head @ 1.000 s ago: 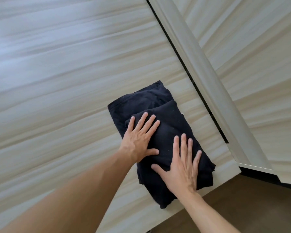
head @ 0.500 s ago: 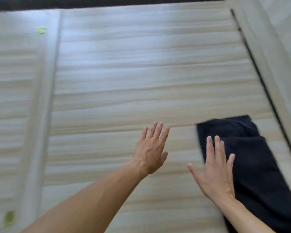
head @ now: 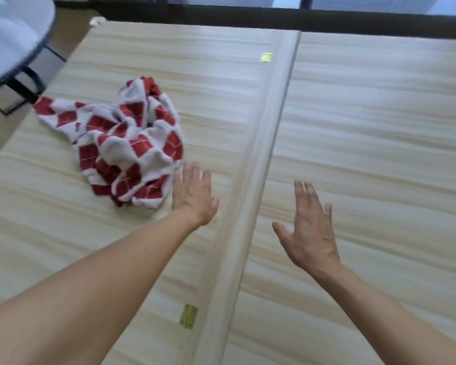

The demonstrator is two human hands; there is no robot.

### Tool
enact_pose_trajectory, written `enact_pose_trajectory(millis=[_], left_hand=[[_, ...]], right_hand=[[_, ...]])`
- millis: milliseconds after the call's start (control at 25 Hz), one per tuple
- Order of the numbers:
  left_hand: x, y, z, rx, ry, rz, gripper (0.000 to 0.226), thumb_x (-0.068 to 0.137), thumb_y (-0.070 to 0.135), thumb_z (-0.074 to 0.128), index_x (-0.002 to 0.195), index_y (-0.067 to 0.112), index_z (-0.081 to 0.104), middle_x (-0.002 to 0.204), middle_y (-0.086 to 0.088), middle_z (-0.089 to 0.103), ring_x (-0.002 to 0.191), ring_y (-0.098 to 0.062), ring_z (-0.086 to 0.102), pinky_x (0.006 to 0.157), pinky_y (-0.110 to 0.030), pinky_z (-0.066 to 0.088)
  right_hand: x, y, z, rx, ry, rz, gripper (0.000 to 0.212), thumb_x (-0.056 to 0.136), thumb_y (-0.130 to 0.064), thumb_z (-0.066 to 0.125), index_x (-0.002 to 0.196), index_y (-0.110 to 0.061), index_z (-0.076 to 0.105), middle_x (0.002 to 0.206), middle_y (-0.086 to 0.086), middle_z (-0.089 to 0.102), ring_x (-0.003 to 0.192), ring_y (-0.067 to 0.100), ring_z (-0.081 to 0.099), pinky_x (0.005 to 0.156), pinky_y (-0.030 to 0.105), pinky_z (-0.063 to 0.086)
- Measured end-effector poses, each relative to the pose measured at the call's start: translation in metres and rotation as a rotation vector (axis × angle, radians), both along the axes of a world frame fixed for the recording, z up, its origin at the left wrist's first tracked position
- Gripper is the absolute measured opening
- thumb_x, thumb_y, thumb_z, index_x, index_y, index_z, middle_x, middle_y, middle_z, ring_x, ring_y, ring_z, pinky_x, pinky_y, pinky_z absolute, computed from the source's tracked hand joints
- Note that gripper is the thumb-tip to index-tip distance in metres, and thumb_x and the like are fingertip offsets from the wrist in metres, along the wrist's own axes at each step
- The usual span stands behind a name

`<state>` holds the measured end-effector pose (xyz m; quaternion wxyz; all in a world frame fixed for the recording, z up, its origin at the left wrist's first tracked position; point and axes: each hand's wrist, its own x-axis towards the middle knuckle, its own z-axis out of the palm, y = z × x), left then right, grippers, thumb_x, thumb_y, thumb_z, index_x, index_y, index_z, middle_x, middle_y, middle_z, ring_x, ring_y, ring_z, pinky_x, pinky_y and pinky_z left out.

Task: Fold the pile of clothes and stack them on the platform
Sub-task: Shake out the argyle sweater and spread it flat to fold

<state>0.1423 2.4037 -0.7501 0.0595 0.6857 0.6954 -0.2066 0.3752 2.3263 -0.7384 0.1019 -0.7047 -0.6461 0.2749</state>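
A crumpled red and white argyle garment [head: 121, 143] lies on the left panel of the pale wooden platform [head: 366, 127]. My left hand [head: 192, 193] hovers flat and open just to the right of the garment's lower edge, nearly touching it. My right hand [head: 308, 227] is open with fingers spread above the right panel, holding nothing. The folded dark garment is out of view.
A raised wooden ridge [head: 263, 154] runs between the two panels, with a brass hinge [head: 188, 315] near its lower end and a small green tag [head: 266, 57] near its far end. A white round table [head: 8, 40] on a dark frame stands at the top left.
Both hands lifted off the folded dark garment and swept left. The view turned left too, so the dark garment left the frame and the argyle garment came in.
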Motion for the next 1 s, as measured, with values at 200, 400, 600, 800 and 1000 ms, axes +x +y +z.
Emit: enact_pose_trajectory(millis=[200, 400, 600, 800, 1000], left_hand=[[-0.138, 0.046, -0.039, 0.014, 0.020, 0.309, 0.092, 0.096, 0.048, 0.056, 0.161, 0.019, -0.002, 0.167, -0.021, -0.011, 0.153, -0.048, -0.006, 0.121, -0.062, 0.018], [-0.169, 0.075, -0.085, 0.046, -0.102, 0.399, 0.120, 0.083, 0.032, 0.080, 0.160, 0.026, -0.012, 0.158, -0.018, 0.023, 0.129, -0.044, 0.048, 0.101, -0.050, 0.045], [-0.156, 0.033, -0.065, 0.105, -0.759, 0.380, 0.050, 0.074, 0.011, 0.062, 0.124, 0.019, 0.063, 0.110, -0.010, 0.072, 0.105, -0.032, 0.067, 0.093, -0.039, 0.055], [-0.054, -0.091, -0.019, -0.344, -1.333, 0.412, 0.024, 0.075, -0.002, 0.056, 0.088, 0.014, 0.067, 0.077, 0.014, 0.068, 0.072, 0.002, 0.056, 0.072, -0.021, 0.048], [0.024, -0.113, 0.050, -0.399, -1.361, 0.400, 0.013, 0.081, 0.012, 0.057, 0.073, 0.022, 0.056, 0.063, 0.012, 0.055, 0.061, -0.007, 0.049, 0.065, -0.031, 0.041]], right_hand=[[-0.094, 0.026, -0.039, -0.063, 0.043, 0.090, 0.091, 0.095, -0.042, 0.057, 0.160, -0.021, -0.003, 0.169, 0.002, -0.001, 0.156, 0.017, -0.001, 0.126, 0.042, -0.004], [-0.125, 0.030, -0.080, -0.077, 0.046, 0.174, 0.091, 0.097, -0.042, 0.055, 0.160, -0.026, -0.008, 0.169, -0.002, -0.003, 0.156, 0.013, -0.004, 0.123, 0.032, -0.009], [-0.114, 0.031, -0.081, -0.237, 0.373, -0.061, 0.087, 0.089, -0.042, 0.070, 0.158, -0.024, 0.021, 0.160, 0.002, 0.032, 0.146, 0.019, 0.036, 0.118, 0.038, 0.031], [-0.105, 0.010, -0.044, -0.785, 1.116, -0.502, 0.055, 0.084, -0.051, 0.065, 0.128, -0.018, 0.066, 0.121, 0.011, 0.073, 0.113, 0.033, 0.068, 0.100, 0.050, 0.052], [-0.030, -0.018, 0.011, -0.733, 1.032, -0.670, 0.039, 0.089, -0.029, 0.064, 0.120, -0.007, 0.071, 0.108, 0.013, 0.077, 0.096, 0.032, 0.071, 0.088, 0.045, 0.054]])
